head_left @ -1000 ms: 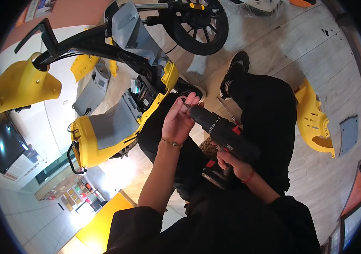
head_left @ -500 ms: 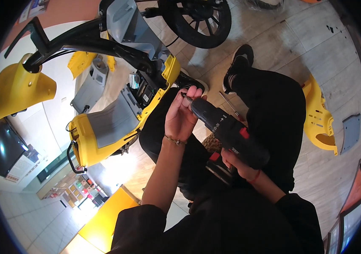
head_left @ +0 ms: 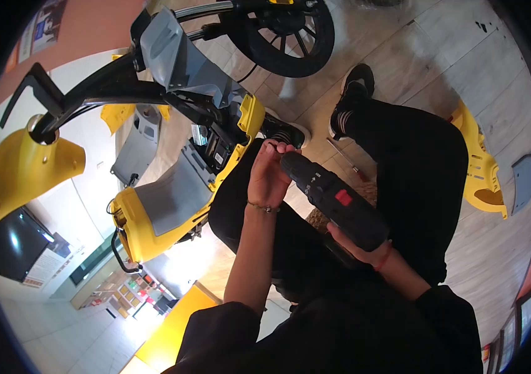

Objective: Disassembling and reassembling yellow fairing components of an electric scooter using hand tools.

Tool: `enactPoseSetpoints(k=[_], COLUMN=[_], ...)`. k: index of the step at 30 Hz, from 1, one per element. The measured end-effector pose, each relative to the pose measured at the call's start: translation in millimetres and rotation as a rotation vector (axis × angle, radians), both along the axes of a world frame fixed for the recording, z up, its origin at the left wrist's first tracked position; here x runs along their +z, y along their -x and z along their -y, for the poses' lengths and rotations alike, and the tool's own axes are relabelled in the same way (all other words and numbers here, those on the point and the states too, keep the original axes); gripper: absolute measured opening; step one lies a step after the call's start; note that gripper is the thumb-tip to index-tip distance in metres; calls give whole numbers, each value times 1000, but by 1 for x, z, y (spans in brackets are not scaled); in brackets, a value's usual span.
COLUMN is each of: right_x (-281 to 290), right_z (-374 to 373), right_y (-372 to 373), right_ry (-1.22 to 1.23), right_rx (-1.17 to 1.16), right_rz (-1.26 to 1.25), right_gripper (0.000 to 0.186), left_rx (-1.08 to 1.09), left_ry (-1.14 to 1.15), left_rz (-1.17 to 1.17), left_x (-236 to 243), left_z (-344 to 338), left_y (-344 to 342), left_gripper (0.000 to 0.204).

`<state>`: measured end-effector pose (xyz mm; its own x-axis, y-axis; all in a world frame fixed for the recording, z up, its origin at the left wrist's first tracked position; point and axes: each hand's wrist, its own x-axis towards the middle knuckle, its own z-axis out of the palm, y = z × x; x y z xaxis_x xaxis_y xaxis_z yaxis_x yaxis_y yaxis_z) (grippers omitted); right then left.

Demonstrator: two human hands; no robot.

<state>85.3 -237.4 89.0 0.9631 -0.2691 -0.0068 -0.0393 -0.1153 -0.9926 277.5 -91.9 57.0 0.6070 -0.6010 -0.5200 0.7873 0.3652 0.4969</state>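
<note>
A black cordless drill (head_left: 334,202) with a red switch lies across my lap, its front end pointing up and left. My right hand (head_left: 362,249) is wrapped around its grip from below; most of those fingers are hidden by the drill body. With its fingers curled at the drill's front end, my left hand (head_left: 269,174) closes around the tip; the fingers hide the bit. Left of my knee stands a partly dismantled yellow and grey scooter (head_left: 175,193), its inner wiring and battery area exposed beside the grey panel.
A screwdriver (head_left: 345,157) lies on the floor between my legs. At the right are a yellow body panel (head_left: 480,168) and a grey cover (head_left: 524,181). The scooter's black wheel (head_left: 321,43) is at the top, with its handlebar (head_left: 38,93) at the left.
The drill has turned so its top faces up more and its base is hidden. My left fingers have closed further over its tip. The view has shifted slightly.
</note>
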Motion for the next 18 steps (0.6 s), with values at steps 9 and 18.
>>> enactPoseSetpoints(k=[9,18], right_x=[-29,-67], right_z=[-21,-16], right_y=[-53,-112], right_ry=[-1231,-1745], right_rx=[-147,-210], right_rz=[-453,-511], right_gripper=[21,35], left_rx=[247,333], left_ry=[-79,69], left_rz=[-160,-170], left_x=[-38,-54], left_z=[25,34], left_y=[-28,-67], left_gripper=[21,17])
